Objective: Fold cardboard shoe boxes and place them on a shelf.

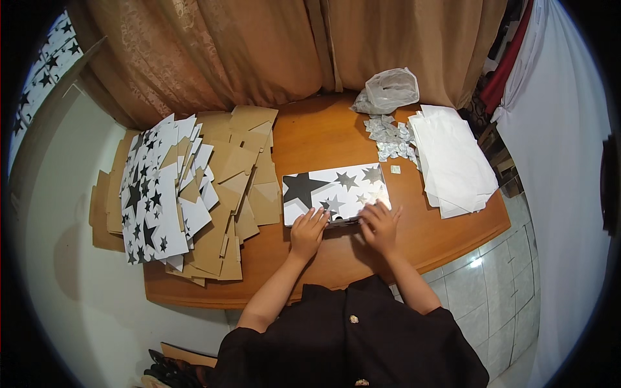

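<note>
A flat white box printed with black and grey stars (333, 191) lies on the wooden table (323, 136) in front of me. My left hand (308, 229) rests palm down on the box's near left edge. My right hand (380, 223) presses flat on the near right edge, fingers spread. Both hands lie on the box's front flap. Neither hand grips anything else.
A heap of flat star-printed and brown cardboard blanks (187, 194) covers the table's left. White paper sheets (453, 158) are stacked at right, small silvery packets (391, 137) beside them, a clear plastic bag (391, 89) at the back. Brown curtains (272, 45) hang behind.
</note>
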The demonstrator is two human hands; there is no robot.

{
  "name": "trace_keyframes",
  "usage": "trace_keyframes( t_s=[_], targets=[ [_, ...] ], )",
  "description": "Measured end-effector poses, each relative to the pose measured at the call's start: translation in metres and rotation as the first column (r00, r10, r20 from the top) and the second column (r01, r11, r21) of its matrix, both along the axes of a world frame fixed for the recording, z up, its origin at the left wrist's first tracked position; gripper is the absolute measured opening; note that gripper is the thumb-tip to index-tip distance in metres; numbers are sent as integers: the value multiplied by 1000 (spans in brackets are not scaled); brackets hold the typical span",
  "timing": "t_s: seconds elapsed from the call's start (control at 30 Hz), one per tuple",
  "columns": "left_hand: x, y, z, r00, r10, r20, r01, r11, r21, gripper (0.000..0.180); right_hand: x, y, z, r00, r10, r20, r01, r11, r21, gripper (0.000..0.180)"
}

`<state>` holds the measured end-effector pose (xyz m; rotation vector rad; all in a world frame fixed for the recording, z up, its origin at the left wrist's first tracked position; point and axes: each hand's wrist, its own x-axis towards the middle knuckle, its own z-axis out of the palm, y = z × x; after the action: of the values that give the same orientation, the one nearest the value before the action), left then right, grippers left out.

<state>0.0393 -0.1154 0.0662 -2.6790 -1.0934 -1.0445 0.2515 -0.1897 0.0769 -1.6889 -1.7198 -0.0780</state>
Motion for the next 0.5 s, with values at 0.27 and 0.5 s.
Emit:
trace_keyframes(
  t_s=[0.27,0.5],
  targets=[
    [9,-7,13,990,21,137,-4,993,-121,29,-33,5,-7,993,114,16,-115,991,70,25],
    [13,-7,11,976,98,193,-71,987,-144,25,-35,7,-17,990,68,120,-87,984,156,24]
  ],
)
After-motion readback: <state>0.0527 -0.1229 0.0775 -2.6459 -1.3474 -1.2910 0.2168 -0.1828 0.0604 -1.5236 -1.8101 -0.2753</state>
